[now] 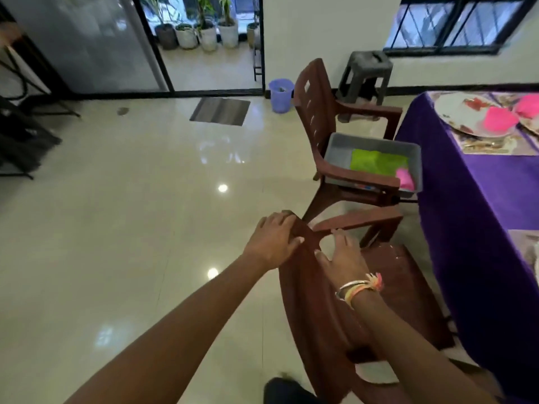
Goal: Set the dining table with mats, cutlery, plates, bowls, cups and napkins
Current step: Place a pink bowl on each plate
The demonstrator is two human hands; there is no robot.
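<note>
Both my hands are on the backrest of a brown plastic chair (318, 310) in front of me. My left hand (272, 239) grips its top corner, fingers curled over the edge. My right hand (344, 255) rests on the backrest beside it, fingers over the far side. At the right stands the dining table under a purple cloth (472, 193). On it lies a patterned mat (493, 144) with a white plate (463, 115) and pink bowls (500, 119). A second brown chair (315, 112) carries a grey tub (376, 141) holding a green cloth (377, 163) and a pink item (405, 177).
A grey plastic stool (366, 74) stands by the wall behind the second chair. A purple bin (280, 94) sits near a floor mat (220, 111) at the open door. Glossy tiled floor (131, 214) spreads to the left. Dark furniture legs (20, 141) stand at the far left.
</note>
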